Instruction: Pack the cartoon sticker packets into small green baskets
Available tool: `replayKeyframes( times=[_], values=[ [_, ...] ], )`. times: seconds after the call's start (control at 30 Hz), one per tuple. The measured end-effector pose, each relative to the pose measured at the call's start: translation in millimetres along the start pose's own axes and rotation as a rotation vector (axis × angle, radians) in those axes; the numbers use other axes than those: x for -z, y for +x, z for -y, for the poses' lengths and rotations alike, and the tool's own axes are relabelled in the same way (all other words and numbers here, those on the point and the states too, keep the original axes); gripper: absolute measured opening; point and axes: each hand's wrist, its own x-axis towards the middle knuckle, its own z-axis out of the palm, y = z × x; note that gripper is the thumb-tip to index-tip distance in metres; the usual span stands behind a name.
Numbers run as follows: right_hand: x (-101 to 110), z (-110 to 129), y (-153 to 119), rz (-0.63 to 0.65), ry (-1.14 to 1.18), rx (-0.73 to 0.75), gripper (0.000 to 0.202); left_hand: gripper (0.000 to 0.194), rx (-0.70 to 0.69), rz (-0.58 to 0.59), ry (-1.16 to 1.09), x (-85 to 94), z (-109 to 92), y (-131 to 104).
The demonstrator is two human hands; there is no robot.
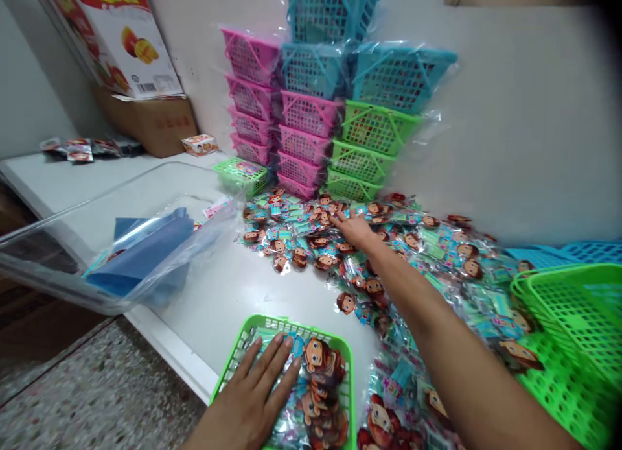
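Note:
My left hand (260, 388) lies flat, fingers stretched out, on cartoon-figure packets (318, 398) inside a green plastic basket (350, 372) at the table's front edge. The packets sit in a row with the printed heads toward the right side. Farther off, my right hand (357, 231) reaches over a wide heap of similar shiny packets (325, 259), its fingers apart and touching or just above the ones at the back. No packet shows clearly in its grasp.
Wrapped pink baskets (304, 145), green baskets (369, 152) and blue baskets (315, 71) are stacked against the wall. Unwrapped green baskets (573, 307) stand at right. A clear plastic bin (111, 197) with blue sheets (146, 255) juts over the table's left edge. Cartons (146, 122) stand behind.

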Motion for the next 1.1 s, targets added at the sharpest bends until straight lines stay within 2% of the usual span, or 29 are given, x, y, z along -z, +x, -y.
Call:
replayKeyframes(
  times=[0.1,0.17,0.23,0.4,0.5,0.57,0.63,0.73,0.8,0.9,0.97,1.0,1.1],
  values=[
    [0.3,-4.2,-15.3,0.008,0.004,0.028,0.055,0.093,0.030,-0.004,0.031,2.6,-2.4,-0.3],
    [2.6,-16.8,-43.8,0.012,0.006,0.057,0.057,0.096,0.012,0.011,0.006,7.4,1.0,-1.0],
    [3.1,-35.3,-85.5,0.000,0.007,0.084,0.057,0.098,-0.025,0.014,-0.024,12.0,8.0,-1.9],
    [-10.9,-81.8,-212.5,-0.019,0.029,0.090,0.066,0.090,-0.090,-0.005,-0.021,20.1,22.8,-5.0],
    [-12.3,-90.0,-269.7,0.047,0.056,0.037,0.079,0.083,-0.134,-0.044,0.011,21.5,25.5,-4.4],
    [-4.2,-85.4,-290.7,0.106,0.099,0.006,0.084,0.084,-0.172,-0.090,0.026,21.1,27.4,-2.7],
    [8.5,-75.1,-299.3,0.154,0.153,0.000,0.076,0.090,-0.191,-0.142,0.036,21.2,29.2,-1.3],
    [26.1,-53.2,-299.1,0.133,0.163,-0.067,0.047,0.094,-0.187,-0.214,0.050,25.3,23.2,-3.0],
    [32.4,-36.7,-296.5,0.098,0.112,-0.141,0.045,0.088,-0.183,-0.304,0.029,29.1,6.7,-7.8],
    [35.5,-13.4,-293.6,0.101,0.053,-0.237,0.036,0.073,-0.226,-0.444,-0.123,27.8,-38.4,-14.3],
    [37.7,1.3,-291.9,0.108,0.044,-0.289,0.030,0.060,-0.319,-0.360,-0.252,18.3,-73.1,-12.3],
    [39.4,9.3,-290.5,0.106,0.047,-0.305,0.030,0.055,-0.342,-0.257,-0.287,11.1,-88.6,-8.7],
    [44.1,38.5,-282.2,0.066,0.144,-0.255,0.042,0.051,-0.240,-0.005,-0.383,-14.5,-119.3,8.3]
  ],
)
